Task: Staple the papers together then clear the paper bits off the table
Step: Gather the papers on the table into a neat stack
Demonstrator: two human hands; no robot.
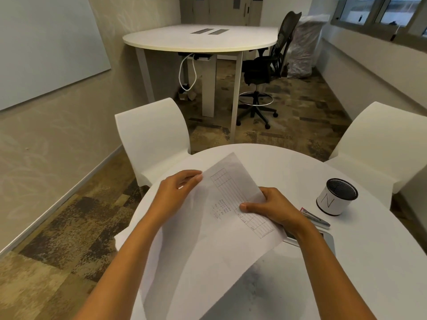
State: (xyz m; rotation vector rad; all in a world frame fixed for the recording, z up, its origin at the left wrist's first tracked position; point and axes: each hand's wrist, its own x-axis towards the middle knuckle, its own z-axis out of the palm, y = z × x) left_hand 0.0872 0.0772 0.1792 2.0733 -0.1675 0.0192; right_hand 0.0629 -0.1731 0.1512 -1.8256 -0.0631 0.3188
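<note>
— Where are the papers (pixel 221 229) on your feed?

— Held between both hands, tilted over the near left part of the round white table (pixel 360 278). I see a printed grid and faint lines of text showing through the top sheet, and another sheet's corner poking out at the left.

— And the hands?

— My left hand (pixel 176 189) grips the upper left edge. The right hand (pixel 271 209) pinches the right edge, thumb on top.

— What else is on the table?

— A white cup (pixel 336 198) with a mesh top, marked N, to the right. Beside it is a slim dark object (pixel 315 218); I can't tell what.

— The room?

— Two white chairs (pixel 152 135) beyond the table, patterned carpet (pixel 300 107), a taller white table (pixel 201 39) and a black office chair (pixel 265 65).
</note>
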